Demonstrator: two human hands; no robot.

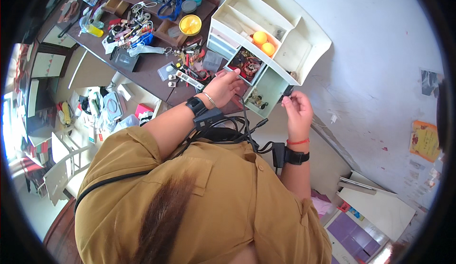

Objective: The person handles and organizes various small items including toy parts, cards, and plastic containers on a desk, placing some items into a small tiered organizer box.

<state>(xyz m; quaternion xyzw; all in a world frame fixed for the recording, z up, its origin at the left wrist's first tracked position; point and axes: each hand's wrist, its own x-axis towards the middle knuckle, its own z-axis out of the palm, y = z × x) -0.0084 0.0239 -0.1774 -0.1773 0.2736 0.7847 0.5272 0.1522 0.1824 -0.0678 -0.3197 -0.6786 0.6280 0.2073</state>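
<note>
A white plastic desktop organizer [311, 48] stands on the dark table with two lower drawers pulled out. My left hand [222, 89] is beside the drawer of tangled reddish and dark bits [246, 64], its fingers loosely bent and apart, with nothing seen in them. My right hand [299, 114] is at the outer side of the pale green drawer [271, 87], thumb and fingertips pinched on a small black piece [288, 91] whose kind I cannot make out. Several small dark and brassy bits [257, 99] lie in the green drawer. Two orange balls [264, 43] rest in an upper compartment.
Tools and small parts [135, 29] clutter the table's left side, with a yellow round container [190, 24] and small white bottles [171, 77] nearer. Black cables [237, 126] hang across my chest. A wall [375, 60] rises at right; a chair [66, 164] stands at left.
</note>
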